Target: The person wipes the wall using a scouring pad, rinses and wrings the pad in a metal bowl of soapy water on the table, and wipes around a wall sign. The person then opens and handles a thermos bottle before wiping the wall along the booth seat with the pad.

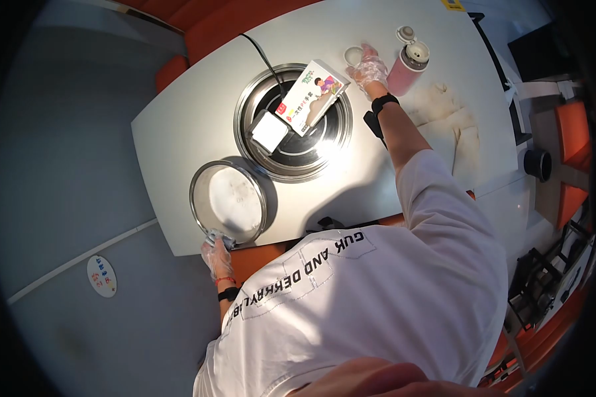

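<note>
My left hand (218, 257), in a clear plastic glove, is closed at the near rim of a round steel pot (265, 198). The pot stands by the table's near edge with a whitish inside. Something grey shows at these fingers, too small to make out. Farther off, my gloved right hand (372, 68) has its fingers around a small round white cup or lid (353, 55). Right beside this hand is a pink thermos (404, 77), its top flipped open.
A round steel-rimmed cooker (245, 99) is set into the white table (179, 126). On it lie a printed box of disposable gloves (313, 96) and a white-topped block (269, 132). A black cable (261, 56) crosses the rim. Brownish stains (444, 112) mark the right side.
</note>
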{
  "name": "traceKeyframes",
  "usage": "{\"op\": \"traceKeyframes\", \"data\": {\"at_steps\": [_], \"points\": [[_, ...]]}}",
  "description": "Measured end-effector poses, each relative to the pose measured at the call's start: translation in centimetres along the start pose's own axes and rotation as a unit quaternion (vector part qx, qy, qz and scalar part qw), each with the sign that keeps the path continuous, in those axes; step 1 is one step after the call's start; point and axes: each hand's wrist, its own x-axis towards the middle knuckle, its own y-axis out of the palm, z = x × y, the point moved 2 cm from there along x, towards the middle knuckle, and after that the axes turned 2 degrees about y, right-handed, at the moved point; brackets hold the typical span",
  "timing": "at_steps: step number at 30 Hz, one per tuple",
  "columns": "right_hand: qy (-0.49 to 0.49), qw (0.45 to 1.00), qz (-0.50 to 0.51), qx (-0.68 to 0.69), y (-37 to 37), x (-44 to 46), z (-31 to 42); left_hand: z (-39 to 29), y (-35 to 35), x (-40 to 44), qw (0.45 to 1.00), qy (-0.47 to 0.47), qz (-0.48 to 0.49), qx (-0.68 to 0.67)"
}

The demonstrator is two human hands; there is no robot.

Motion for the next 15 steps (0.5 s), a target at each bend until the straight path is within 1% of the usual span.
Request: {"op": "traceKeyframes", "data": {"at_steps": [3,6,9,11,12,13,15], "points": [[-0.007,1.000,0.026,0.001,0.1,0.4,-0.1,-1.0,-0.2,-0.4,0.996,-0.071,0.037,-0.033],[-0.011,1.000,0.028,0.009,0.1,0.4,-0.2,0.3,0.4,0.4,0.994,-0.086,0.028,-0.067],[-0.005,0.998,0.061,0.019,0.0,0.3,-0.3,-0.9,0.0,0.0,0.995,-0.095,0.028,-0.014],[-0.001,0.998,0.057,0.029,-0.8,-0.9,0.3,-2.0,0.4,0.1,0.984,-0.128,0.034,-0.118],[-0.001,0.998,0.058,0.036,-1.0,-1.5,0.7,-3.3,0.2,-0.2,0.984,-0.127,0.039,-0.122],[-0.043,0.996,0.040,0.069,-0.7,-1.8,0.3,-4.5,0.0,-0.5,0.983,-0.125,0.043,-0.126],[-0.128,0.982,0.003,0.139,-0.3,-2.5,-0.6,-7.5,-0.7,-0.4,0.994,-0.079,0.060,-0.042]]}}
